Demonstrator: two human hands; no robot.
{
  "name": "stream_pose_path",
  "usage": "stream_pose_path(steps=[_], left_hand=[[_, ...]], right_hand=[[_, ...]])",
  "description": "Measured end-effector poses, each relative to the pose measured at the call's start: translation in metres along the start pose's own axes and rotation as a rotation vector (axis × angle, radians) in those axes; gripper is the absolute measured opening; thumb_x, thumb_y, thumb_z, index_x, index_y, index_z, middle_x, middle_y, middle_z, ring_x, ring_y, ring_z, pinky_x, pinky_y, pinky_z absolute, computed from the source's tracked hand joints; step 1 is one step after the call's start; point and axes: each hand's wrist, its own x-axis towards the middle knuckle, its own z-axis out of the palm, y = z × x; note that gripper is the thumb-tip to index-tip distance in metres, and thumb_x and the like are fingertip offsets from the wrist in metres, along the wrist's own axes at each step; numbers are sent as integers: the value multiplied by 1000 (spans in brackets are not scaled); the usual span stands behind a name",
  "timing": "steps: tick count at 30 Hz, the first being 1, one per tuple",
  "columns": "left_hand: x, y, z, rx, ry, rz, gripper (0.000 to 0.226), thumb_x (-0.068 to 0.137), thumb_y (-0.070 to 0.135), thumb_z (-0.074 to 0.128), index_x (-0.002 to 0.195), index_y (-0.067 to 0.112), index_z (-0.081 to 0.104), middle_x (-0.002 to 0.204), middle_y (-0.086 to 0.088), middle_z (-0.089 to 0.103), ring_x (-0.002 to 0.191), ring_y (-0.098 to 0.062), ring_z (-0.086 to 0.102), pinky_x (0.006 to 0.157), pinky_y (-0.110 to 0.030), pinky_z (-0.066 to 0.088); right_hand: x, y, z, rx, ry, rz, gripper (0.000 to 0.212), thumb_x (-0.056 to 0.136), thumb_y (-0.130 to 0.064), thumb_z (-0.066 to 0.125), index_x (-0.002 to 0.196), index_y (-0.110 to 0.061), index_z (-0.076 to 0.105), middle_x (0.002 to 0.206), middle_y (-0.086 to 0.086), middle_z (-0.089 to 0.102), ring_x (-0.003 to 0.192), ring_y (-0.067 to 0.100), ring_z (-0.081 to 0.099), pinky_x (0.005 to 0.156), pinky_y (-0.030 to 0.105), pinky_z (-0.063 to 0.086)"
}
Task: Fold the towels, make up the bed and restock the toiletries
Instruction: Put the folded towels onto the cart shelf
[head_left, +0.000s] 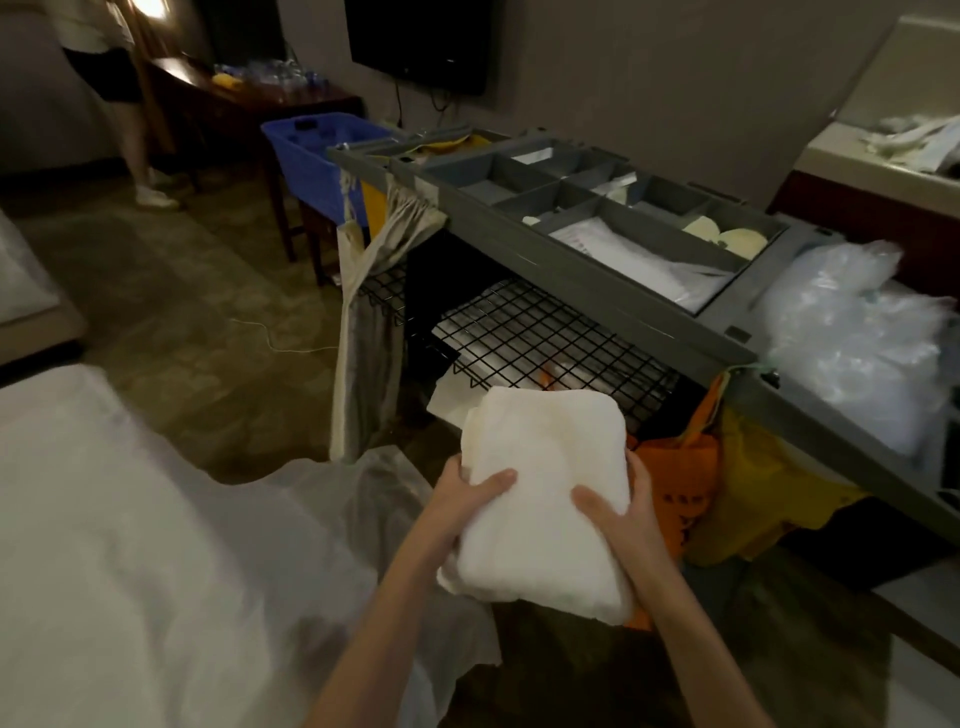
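Observation:
A folded white towel (545, 478) is held in mid-air in front of the housekeeping cart (597, 280). My left hand (467, 499) grips its left side with the thumb on top. On the towel's right side my right hand (618, 509) grips it the same way. The towel's far end points toward the cart's black wire shelf (545, 332). The bed (130, 545), covered by a white sheet, fills the lower left. Toiletry items lie in the cart's grey top tray (613, 208).
An orange bag (680, 467) and a yellow bag (758, 493) hang from the cart's near end, with a clear plastic bundle (857, 332) on top. A blue basket (317, 150) sits on a dark wooden desk. Another person stands at the far left.

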Motion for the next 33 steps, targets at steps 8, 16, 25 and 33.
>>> stream_pose_path(steps=[8,16,25,33], left_hand=[[92,52,-40,106,4,12,78,80,41,70,142,18,28,135,-2,45,109,-17,48,87,-32,42],[232,100,-97,256,-48,26,78,82,37,71,144,19,27,133,1,45,106,-16,49,85,-29,41],[360,132,-124,438,-138,-5,90,73,49,75,145,20,29,138,1,44,115,-17,49,97,-34,43],[422,143,-131,537,-154,22,75,77,47,72,140,22,39,132,1,52,112,-17,54,94,-31,45]], right_hand=[[93,-12,40,49,-1,39,82,82,-31,69,139,-48,12,131,-4,42,110,19,54,87,43,53],[224,-11,110,122,75,98,84,84,-23,67,144,-35,9,125,-2,41,100,13,54,80,38,52],[323,-1,142,157,111,158,83,89,-18,63,146,-29,4,121,-4,42,91,0,51,64,16,47],[370,13,156,201,154,167,83,87,-15,66,146,-23,8,106,-17,44,88,-2,51,60,11,49]])
